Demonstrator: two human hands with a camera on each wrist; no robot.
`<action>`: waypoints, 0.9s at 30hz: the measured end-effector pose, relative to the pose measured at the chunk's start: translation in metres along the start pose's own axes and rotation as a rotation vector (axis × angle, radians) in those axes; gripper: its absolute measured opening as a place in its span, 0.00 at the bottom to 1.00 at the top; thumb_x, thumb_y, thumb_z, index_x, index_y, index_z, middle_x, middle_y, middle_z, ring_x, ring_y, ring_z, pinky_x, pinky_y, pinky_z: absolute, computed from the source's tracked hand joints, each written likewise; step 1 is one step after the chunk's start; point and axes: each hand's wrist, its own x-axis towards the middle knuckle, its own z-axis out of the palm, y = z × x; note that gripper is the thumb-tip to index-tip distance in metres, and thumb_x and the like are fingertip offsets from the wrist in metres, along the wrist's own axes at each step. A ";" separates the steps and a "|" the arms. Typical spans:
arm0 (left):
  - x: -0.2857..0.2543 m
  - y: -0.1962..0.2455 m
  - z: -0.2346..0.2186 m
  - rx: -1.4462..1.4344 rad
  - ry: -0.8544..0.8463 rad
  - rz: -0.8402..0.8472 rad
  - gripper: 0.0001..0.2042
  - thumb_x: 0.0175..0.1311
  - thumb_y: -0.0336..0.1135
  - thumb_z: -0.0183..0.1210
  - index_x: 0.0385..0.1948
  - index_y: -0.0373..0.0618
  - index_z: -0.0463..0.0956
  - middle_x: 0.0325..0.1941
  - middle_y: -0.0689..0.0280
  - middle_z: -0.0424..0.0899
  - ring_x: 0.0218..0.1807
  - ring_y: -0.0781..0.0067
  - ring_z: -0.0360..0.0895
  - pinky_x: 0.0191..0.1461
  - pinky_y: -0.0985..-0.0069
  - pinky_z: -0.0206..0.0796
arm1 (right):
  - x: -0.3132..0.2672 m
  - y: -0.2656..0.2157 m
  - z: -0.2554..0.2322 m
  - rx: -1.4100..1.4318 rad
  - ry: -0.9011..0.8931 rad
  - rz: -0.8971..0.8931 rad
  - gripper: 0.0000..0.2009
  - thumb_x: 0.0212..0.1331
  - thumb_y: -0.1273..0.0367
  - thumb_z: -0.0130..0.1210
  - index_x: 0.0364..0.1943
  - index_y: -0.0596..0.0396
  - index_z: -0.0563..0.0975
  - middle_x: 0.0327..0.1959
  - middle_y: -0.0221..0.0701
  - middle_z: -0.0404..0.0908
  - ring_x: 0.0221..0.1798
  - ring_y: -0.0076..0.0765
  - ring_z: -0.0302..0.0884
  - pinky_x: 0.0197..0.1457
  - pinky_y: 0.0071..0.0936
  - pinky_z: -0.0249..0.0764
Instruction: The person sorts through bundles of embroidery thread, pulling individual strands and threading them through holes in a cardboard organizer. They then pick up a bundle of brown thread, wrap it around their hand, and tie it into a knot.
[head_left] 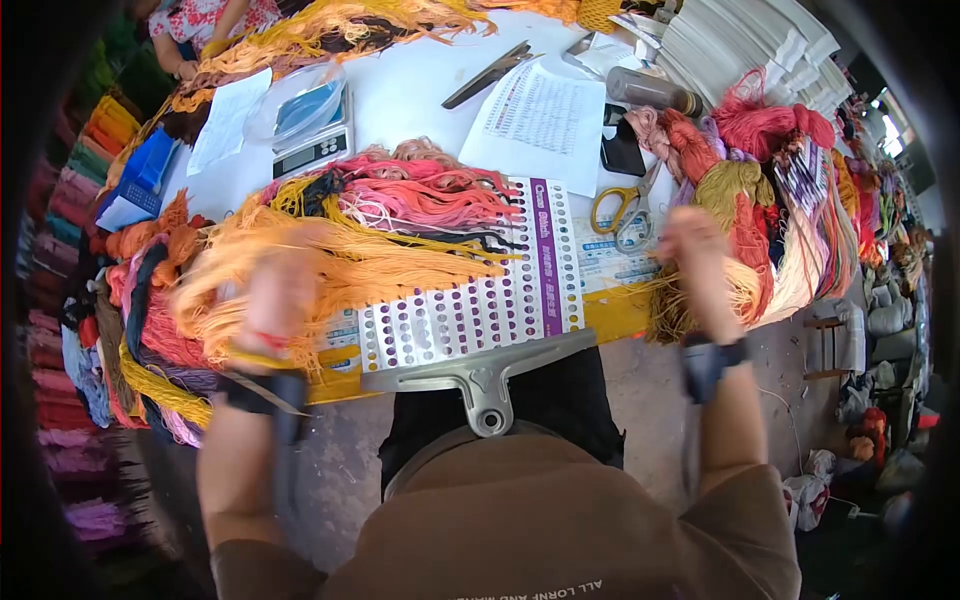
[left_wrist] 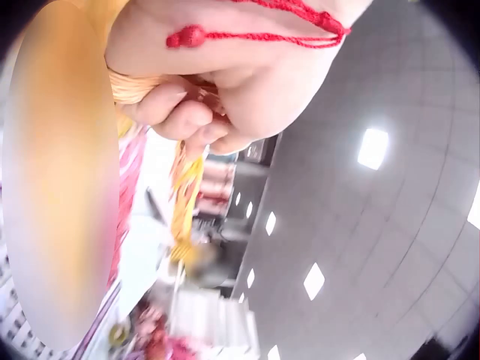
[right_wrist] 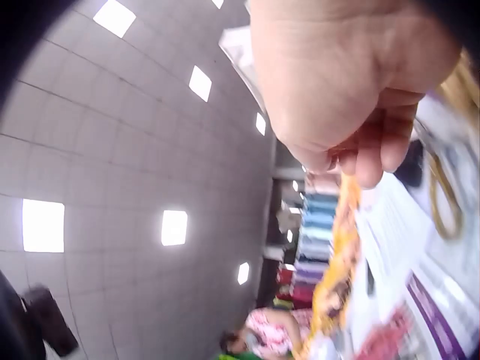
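Blurred with motion, my left hand (head_left: pixel 280 295) is over a bundle of light orange thread (head_left: pixel 420 268) at the left of the table. In the left wrist view its fingers (left_wrist: pixel 180 120) curl round some of these strands. The strands run to a white card with rows of punched holes (head_left: pixel 430 325) and a purple stripe. A large metal clip (head_left: pixel 485 380) is at the card's near edge. My right hand (head_left: pixel 697 250) is raised near thread bundles at the right, fingers bent down; I cannot tell whether it pinches a thin strand.
Yellow-handled scissors (head_left: pixel 607 212) lie right of the card, near a black phone (head_left: pixel 622 150). Pink and red threads (head_left: pixel 430 190) lie behind the orange ones. Farther back are a printed sheet (head_left: pixel 535 120), a digital scale (head_left: pixel 315 150) and a blue box (head_left: pixel 140 180). Another person sits across the table.
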 end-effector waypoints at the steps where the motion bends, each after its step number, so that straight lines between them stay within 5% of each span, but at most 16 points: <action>1: 0.005 -0.023 0.030 0.182 -0.067 -0.102 0.12 0.57 0.36 0.52 0.40 0.44 0.75 0.17 0.78 0.66 0.20 0.89 0.60 0.21 0.90 0.48 | -0.010 0.006 0.035 0.067 -0.102 0.023 0.08 0.60 0.65 0.47 0.29 0.53 0.72 0.21 0.23 0.70 0.22 0.16 0.67 0.27 0.16 0.65; 2: 0.008 -0.034 0.061 0.534 -0.042 -0.174 0.11 0.58 0.37 0.52 0.37 0.43 0.77 0.16 0.74 0.68 0.19 0.86 0.63 0.22 0.86 0.54 | -0.016 0.006 0.058 0.030 -0.241 0.111 0.08 0.59 0.66 0.49 0.31 0.57 0.73 0.20 0.24 0.71 0.22 0.18 0.68 0.26 0.16 0.66; 4: 0.019 -0.064 0.076 0.797 -0.147 -0.044 0.11 0.58 0.37 0.51 0.34 0.40 0.76 0.24 0.74 0.73 0.26 0.86 0.66 0.29 0.85 0.61 | -0.028 0.024 0.093 0.194 -0.360 0.136 0.07 0.58 0.68 0.51 0.31 0.60 0.72 0.20 0.24 0.71 0.21 0.15 0.68 0.25 0.14 0.66; 8: 0.030 -0.058 0.058 0.857 -0.126 0.038 0.13 0.57 0.39 0.51 0.33 0.38 0.75 0.27 0.63 0.79 0.31 0.72 0.75 0.36 0.73 0.66 | -0.033 0.023 0.109 0.141 -0.405 0.165 0.07 0.57 0.69 0.51 0.31 0.60 0.72 0.20 0.23 0.71 0.20 0.15 0.67 0.24 0.14 0.66; 10: 0.024 -0.033 0.061 1.621 0.007 0.288 0.13 0.56 0.38 0.50 0.31 0.36 0.75 0.27 0.52 0.78 0.33 0.55 0.76 0.38 0.64 0.66 | -0.030 0.030 0.108 0.099 -0.405 0.158 0.07 0.57 0.69 0.51 0.31 0.61 0.72 0.19 0.23 0.71 0.20 0.15 0.67 0.23 0.15 0.65; 11: 0.025 -0.020 0.065 1.743 -0.050 0.041 0.13 0.54 0.37 0.49 0.30 0.35 0.73 0.30 0.44 0.76 0.36 0.45 0.73 0.41 0.58 0.65 | -0.030 0.031 0.108 0.101 -0.408 0.159 0.07 0.57 0.69 0.51 0.31 0.61 0.72 0.19 0.23 0.71 0.20 0.15 0.67 0.23 0.15 0.65; 15: 0.033 -0.011 0.045 1.766 -0.318 0.051 0.12 0.52 0.37 0.50 0.26 0.35 0.73 0.25 0.51 0.77 0.29 0.54 0.76 0.35 0.64 0.66 | -0.029 0.032 0.110 0.040 -0.425 0.155 0.08 0.55 0.68 0.53 0.31 0.61 0.72 0.18 0.24 0.71 0.20 0.15 0.67 0.23 0.16 0.65; 17: 0.030 -0.002 0.050 1.253 -0.403 -0.288 0.12 0.52 0.37 0.51 0.19 0.37 0.73 0.18 0.62 0.76 0.21 0.73 0.71 0.26 0.77 0.61 | -0.030 0.024 0.115 0.062 -0.424 0.145 0.09 0.54 0.67 0.54 0.31 0.61 0.72 0.17 0.25 0.71 0.20 0.16 0.67 0.23 0.17 0.66; 18: 0.026 0.000 0.057 1.260 -0.403 -0.288 0.12 0.52 0.37 0.51 0.19 0.37 0.73 0.18 0.62 0.76 0.21 0.73 0.71 0.26 0.77 0.61 | -0.032 0.009 0.119 -0.040 -0.423 0.054 0.11 0.53 0.66 0.55 0.31 0.61 0.72 0.18 0.26 0.71 0.21 0.20 0.68 0.25 0.19 0.67; 20: 0.014 -0.002 0.074 0.753 -0.326 -0.381 0.12 0.52 0.38 0.52 0.14 0.41 0.73 0.15 0.72 0.70 0.18 0.88 0.61 0.22 0.86 0.50 | -0.037 -0.016 0.131 -0.140 -0.415 -0.039 0.12 0.51 0.65 0.57 0.32 0.61 0.72 0.19 0.28 0.72 0.22 0.23 0.70 0.26 0.22 0.68; 22: 0.005 -0.007 0.088 0.702 -0.305 -0.381 0.12 0.56 0.39 0.52 0.16 0.44 0.73 0.14 0.75 0.67 0.17 0.89 0.58 0.20 0.88 0.46 | -0.043 -0.034 0.151 -0.079 -0.495 -0.350 0.13 0.47 0.66 0.57 0.33 0.61 0.71 0.24 0.33 0.73 0.27 0.35 0.73 0.31 0.28 0.70; 23: 0.001 -0.009 0.095 0.663 -0.313 -0.382 0.14 0.57 0.43 0.52 0.17 0.44 0.73 0.14 0.76 0.67 0.17 0.90 0.57 0.20 0.88 0.47 | -0.045 -0.035 0.164 -0.079 -0.493 -0.351 0.13 0.47 0.66 0.57 0.33 0.61 0.71 0.24 0.33 0.73 0.27 0.35 0.73 0.31 0.28 0.70; 25: -0.005 -0.020 0.096 0.623 -0.311 -0.360 0.17 0.58 0.50 0.53 0.20 0.45 0.72 0.15 0.77 0.65 0.18 0.90 0.57 0.20 0.88 0.47 | -0.047 -0.033 0.185 -0.152 -0.396 -0.703 0.12 0.45 0.70 0.57 0.34 0.58 0.72 0.28 0.35 0.73 0.29 0.36 0.73 0.29 0.26 0.70; 27: -0.011 -0.015 0.096 0.661 -0.337 -0.344 0.17 0.59 0.50 0.53 0.20 0.46 0.71 0.15 0.78 0.65 0.18 0.91 0.57 0.20 0.89 0.47 | -0.043 -0.037 0.186 -0.153 -0.495 -0.591 0.11 0.44 0.70 0.56 0.34 0.57 0.72 0.29 0.36 0.74 0.31 0.41 0.73 0.32 0.31 0.70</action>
